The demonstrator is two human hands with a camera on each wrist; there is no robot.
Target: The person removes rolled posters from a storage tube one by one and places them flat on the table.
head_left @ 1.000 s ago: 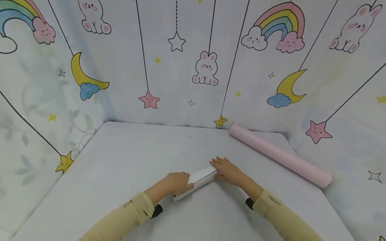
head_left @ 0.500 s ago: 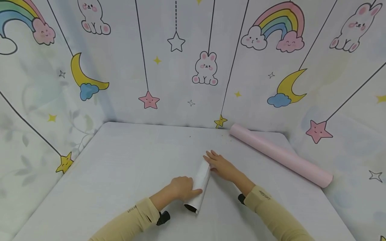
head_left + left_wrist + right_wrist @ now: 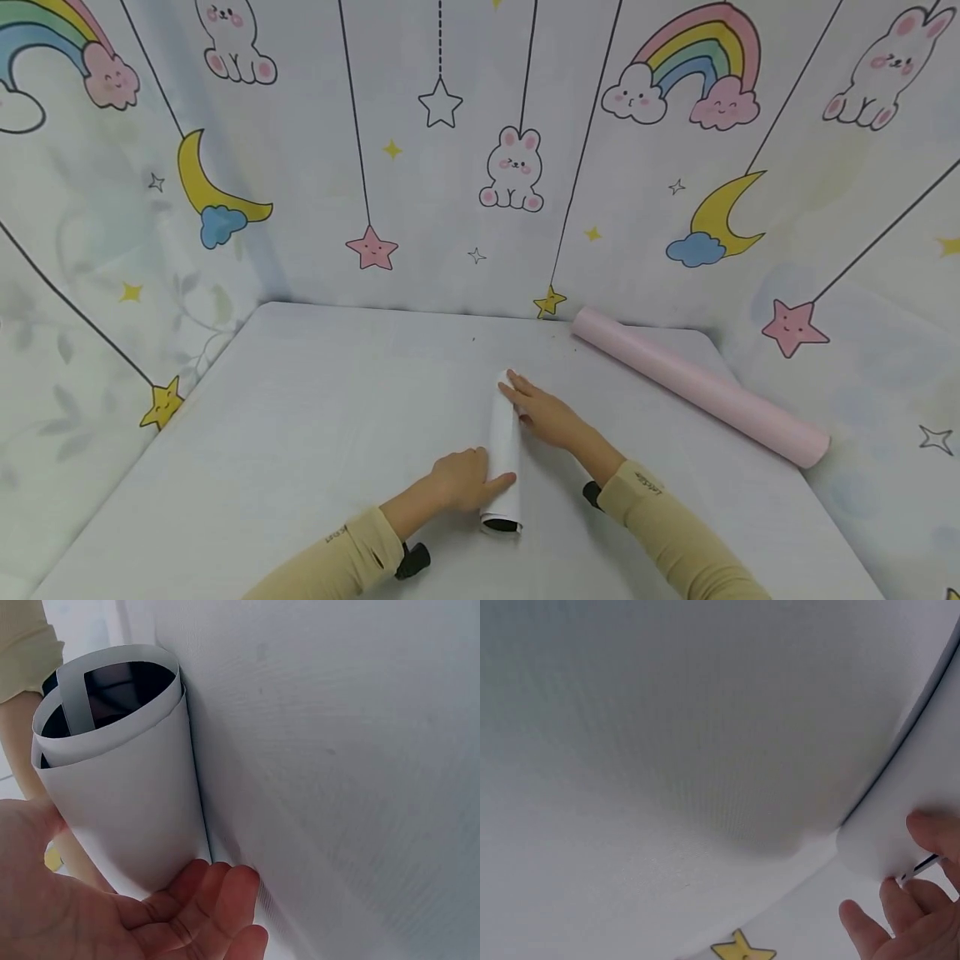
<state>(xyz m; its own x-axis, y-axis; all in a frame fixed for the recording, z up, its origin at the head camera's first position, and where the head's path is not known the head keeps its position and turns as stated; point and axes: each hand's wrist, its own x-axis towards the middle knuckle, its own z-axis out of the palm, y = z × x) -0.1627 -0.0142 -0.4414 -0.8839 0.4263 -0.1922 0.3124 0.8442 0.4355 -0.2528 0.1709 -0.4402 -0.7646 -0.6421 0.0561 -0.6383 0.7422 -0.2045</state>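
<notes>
White roll (image 3: pixel 504 446) on the white table (image 3: pixel 337 392), mid-scene, between both hands, held at near and far ends.
Roll lies lengthwise, near end toward the viewer; outer face smooth, matt, plain white; inner face black, seen at the open near mouth, which is a flattened oval. Left wrist view: sheet overlaps itself in layers at the rim, and a pale strip crosses the dark opening. Left hand (image 3: pixel 467 481) grips the near part, thumb over the top, fingers along the left side. Right hand (image 3: pixel 553 417) pinches the far end between thumb and fingers. Pink roll (image 3: pixel 697 387) lies apart, far right.
</notes>
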